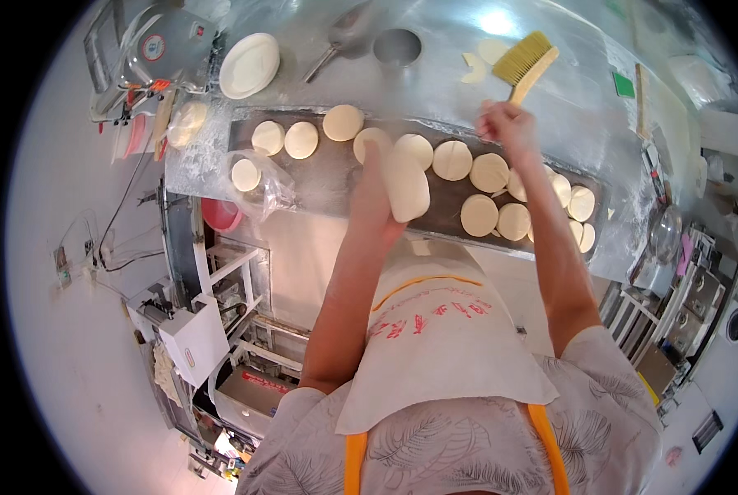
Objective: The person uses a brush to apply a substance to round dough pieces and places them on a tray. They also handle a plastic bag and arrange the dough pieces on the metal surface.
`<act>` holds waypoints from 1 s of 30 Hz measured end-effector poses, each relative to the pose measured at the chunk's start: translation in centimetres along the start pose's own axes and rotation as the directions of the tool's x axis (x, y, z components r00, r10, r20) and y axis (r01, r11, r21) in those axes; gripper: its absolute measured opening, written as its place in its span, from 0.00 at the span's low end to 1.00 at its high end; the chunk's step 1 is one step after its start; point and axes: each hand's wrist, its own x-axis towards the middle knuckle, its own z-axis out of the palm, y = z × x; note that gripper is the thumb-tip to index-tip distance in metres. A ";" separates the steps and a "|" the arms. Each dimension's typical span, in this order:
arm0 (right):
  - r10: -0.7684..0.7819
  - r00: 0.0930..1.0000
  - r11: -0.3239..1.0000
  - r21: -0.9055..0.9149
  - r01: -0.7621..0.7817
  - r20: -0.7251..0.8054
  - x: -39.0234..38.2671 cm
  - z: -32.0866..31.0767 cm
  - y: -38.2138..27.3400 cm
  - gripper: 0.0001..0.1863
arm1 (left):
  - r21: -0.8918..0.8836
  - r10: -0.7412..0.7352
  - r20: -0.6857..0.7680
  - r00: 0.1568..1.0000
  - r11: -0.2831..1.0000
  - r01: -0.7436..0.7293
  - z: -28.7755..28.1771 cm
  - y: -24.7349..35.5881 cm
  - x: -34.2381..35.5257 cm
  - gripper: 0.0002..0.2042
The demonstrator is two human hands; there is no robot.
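Note:
My right hand (509, 130) is closed around the wooden handle of a bench brush (524, 59), its yellow bristles up over the steel table. Somewhat blurred, my left hand (376, 194) grips a pale dough round (408, 183), tilted up near the front edge of a dark tray (324, 181). Several similar dough rounds (452, 160) lie on that tray, in a row that runs to both sides of my left hand. More of them (513, 221) sit at the right, partly behind my right forearm. Two pale dough scraps (472, 69) rest beside the brush.
On the steel table (435, 99) are a white plate (249, 66), a metal scoop (333, 43) and a round metal ring or tin (397, 48). A clear plastic bag (266, 186) with a dough round lies at the tray's left end. A wooden stick (642, 101) lies far right.

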 end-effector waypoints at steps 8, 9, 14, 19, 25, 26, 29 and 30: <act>-0.106 0.909 0.563 -0.778 -0.280 -0.404 13.6 -8.4 6.2 0.32 | -0.348 0.004 -0.047 0.999 0.937 -0.020 0.7 2.2 0.3 0.20; -0.078 0.930 0.562 -0.786 -0.256 -0.359 14.1 -9.0 6.3 0.29 | -0.260 0.049 -0.048 0.998 0.964 -0.060 0.3 2.6 0.7 0.20; 0.208 0.945 0.921 0.376 -0.101 -0.254 9.1 -10.4 3.7 0.09 | -0.354 0.089 0.153 0.984 0.935 -0.030 -3.0 3.0 2.8 0.17; -0.051 0.975 0.987 0.136 0.081 -0.215 -9.2 -4.2 -6.3 0.15 | -0.265 0.224 0.101 0.969 0.945 -0.190 -5.8 1.3 5.3 0.12; 0.064 0.979 0.997 -0.043 -0.057 0.194 -24.6 5.0 -10.8 0.22 | -0.280 0.282 0.505 0.816 0.948 -0.154 -1.9 3.1 6.7 0.18; 0.099 0.966 0.986 -0.151 -0.065 0.237 -25.1 5.8 -11.2 0.22 | -0.255 0.302 0.443 0.844 0.945 -0.204 -1.1 3.4 6.2 0.20; 0.213 0.965 0.946 -0.280 -0.164 0.155 -26.4 5.1 -10.9 0.22 | -0.420 0.184 0.408 0.894 0.908 0.005 -2.6 3.3 7.3 0.21; 0.247 0.964 0.934 -0.290 -0.210 0.099 -26.8 4.3 -10.7 0.22 | -0.432 0.133 0.343 0.930 0.901 0.030 -2.5 3.9 7.0 0.21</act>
